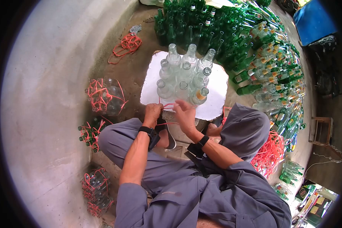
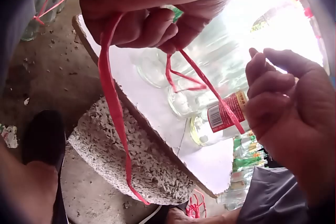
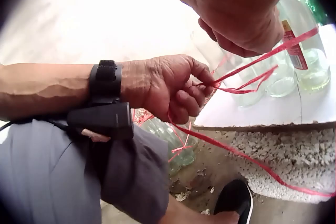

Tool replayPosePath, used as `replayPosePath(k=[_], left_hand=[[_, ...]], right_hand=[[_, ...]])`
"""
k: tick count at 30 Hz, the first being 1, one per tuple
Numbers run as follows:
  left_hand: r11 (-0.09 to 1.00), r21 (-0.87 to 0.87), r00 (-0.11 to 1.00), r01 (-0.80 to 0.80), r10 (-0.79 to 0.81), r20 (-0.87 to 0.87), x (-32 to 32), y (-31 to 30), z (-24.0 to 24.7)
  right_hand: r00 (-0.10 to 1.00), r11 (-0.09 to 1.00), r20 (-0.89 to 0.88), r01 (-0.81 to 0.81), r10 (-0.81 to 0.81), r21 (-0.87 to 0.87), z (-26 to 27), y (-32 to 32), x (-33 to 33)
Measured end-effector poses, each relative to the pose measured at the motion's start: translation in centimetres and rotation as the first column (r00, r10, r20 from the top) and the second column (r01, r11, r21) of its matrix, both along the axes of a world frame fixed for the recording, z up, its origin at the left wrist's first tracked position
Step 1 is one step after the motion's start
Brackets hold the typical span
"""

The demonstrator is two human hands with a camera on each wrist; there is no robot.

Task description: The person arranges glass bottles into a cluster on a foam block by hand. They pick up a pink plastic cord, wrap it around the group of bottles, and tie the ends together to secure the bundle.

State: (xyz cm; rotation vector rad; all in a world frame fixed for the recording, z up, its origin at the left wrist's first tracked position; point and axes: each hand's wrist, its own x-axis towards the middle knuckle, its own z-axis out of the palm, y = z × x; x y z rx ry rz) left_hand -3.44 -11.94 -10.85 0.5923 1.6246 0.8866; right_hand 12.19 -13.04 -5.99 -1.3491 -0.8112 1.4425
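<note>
Several clear glass bottles (image 1: 183, 90) stand upright in rows on a white board (image 1: 148, 85). At the board's near edge, my left hand (image 1: 153, 114) pinches a red plastic string (image 2: 205, 85) between thumb and curled fingers. One length of the string hangs down past the rough block (image 2: 131, 150) under the board; a shorter loop and a loose end stick out toward the bottles. My right hand (image 1: 185, 116) hovers beside the string, its fingers loosely bent and nothing visible between them in the left wrist view. A bottle with a red and yellow label (image 2: 228, 111) stands nearest to it.
Green bottles (image 1: 193, 32) crowd the back, and more bottles lie stacked (image 1: 269, 72) along the right. Bottle bundles tied with red string (image 1: 106, 97) stand at the left by the wall. A heap of red string (image 1: 269, 154) lies beside the right knee, another coil (image 1: 128, 45) at back left.
</note>
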Motion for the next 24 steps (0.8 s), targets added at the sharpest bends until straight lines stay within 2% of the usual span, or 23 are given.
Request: replayPosePath(k=[2,3,5,6,8,12,14,15,17,21,23,24], left_hand=[[0.999,-0.013,0.991,0.044,-0.045,-0.127,-0.2,0.1,-0.8],[0.999,-0.015,0.991,0.044,-0.046,-0.127,-0.2,0.1,-0.8],[0.997,-0.008,0.988,0.075,-0.076,-0.138,-0.2,0.0,-0.7],[0.997,-0.011,0.987,0.076,-0.077,-0.138,-0.2,0.0,-0.5],[0.992,-0.008,0.978,0.128,-0.128,-0.164,-0.3,-0.1,-0.3],[0.986,-0.009,0.972,0.168,-0.167,-0.167,-0.1,0.0,0.5],[0.984,-0.111,0.979,0.143,-0.157,-0.129,0.0,0.2,1.2],[0.983,-0.111,0.979,0.144,-0.158,-0.129,0.1,0.2,1.5],[0.991,-0.108,0.997,0.079,-0.079,0.008,0.2,0.1,1.9],[0.996,-0.061,0.994,0.07,-0.065,0.083,-0.2,0.0,1.6],[0.997,0.068,0.99,0.026,-0.035,0.138,-0.1,0.1,1.1],[0.997,0.069,0.99,0.024,-0.033,0.139,-0.1,0.2,0.3]], right_hand=[[0.999,0.997,0.004,0.034,-0.034,-0.076,-1.2,-1.1,0.5],[0.999,0.996,0.005,0.034,-0.034,-0.077,-1.9,-1.5,0.8],[0.993,0.935,0.077,-0.055,0.087,-0.351,-3.0,-2.3,1.5],[0.993,0.934,0.076,-0.054,0.087,-0.354,-3.4,-2.6,1.5],[0.996,0.908,-0.081,-0.054,0.022,-0.415,-3.7,-3.1,1.3],[0.98,0.938,-0.2,-0.085,0.017,-0.335,-3.6,-2.7,-0.1],[0.937,0.924,-0.344,-0.179,0.055,-0.339,-3.9,-2.0,-0.7],[0.937,0.924,-0.345,-0.178,0.054,-0.339,-4.8,-1.7,-1.0],[0.88,0.909,-0.441,-0.317,0.176,-0.27,-5.8,-1.0,-1.5],[0.891,0.893,-0.358,-0.377,0.278,-0.244,-6.6,-0.3,-1.9],[0.9,0.87,-0.282,-0.408,0.332,-0.277,-7.2,0.2,-2.1],[0.9,0.87,-0.28,-0.409,0.335,-0.276,-7.5,0.2,-2.1]])
